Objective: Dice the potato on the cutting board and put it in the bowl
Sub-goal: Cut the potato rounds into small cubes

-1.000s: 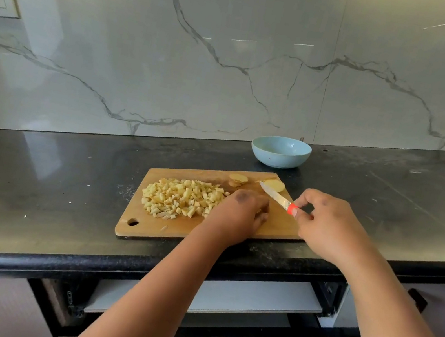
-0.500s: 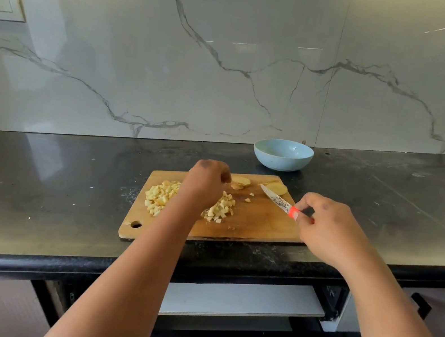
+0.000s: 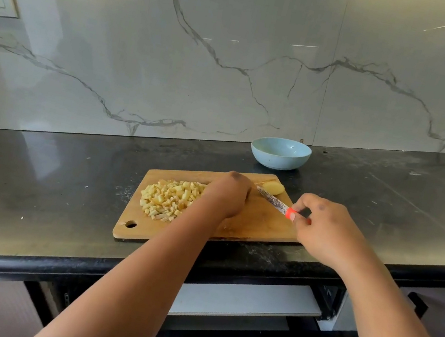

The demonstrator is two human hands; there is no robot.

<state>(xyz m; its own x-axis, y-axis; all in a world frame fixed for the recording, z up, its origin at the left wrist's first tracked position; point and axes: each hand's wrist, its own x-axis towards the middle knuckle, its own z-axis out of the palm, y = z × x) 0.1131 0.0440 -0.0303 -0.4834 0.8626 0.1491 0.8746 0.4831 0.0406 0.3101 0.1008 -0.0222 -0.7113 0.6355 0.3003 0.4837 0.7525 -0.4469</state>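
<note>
Diced potato [image 3: 168, 199] heaped on wooden cutting board [image 3: 258, 225]; blue bowl [image 3: 280, 153] behind.

One cutting board [image 3: 258, 225], one bowl [image 3: 280, 153] beyond both hands, one knife [image 3: 276, 203] in the right hand [image 3: 323, 230], one uncut potato piece [image 3: 273, 188], possibly more hidden behind the left hand [image 3: 225, 195], and diced cubes [image 3: 169, 199] too many to count.

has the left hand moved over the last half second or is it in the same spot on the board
Yes. The left hand has shifted right along the cutting board, off the diced potato pile toward the uncut potato piece.
</note>
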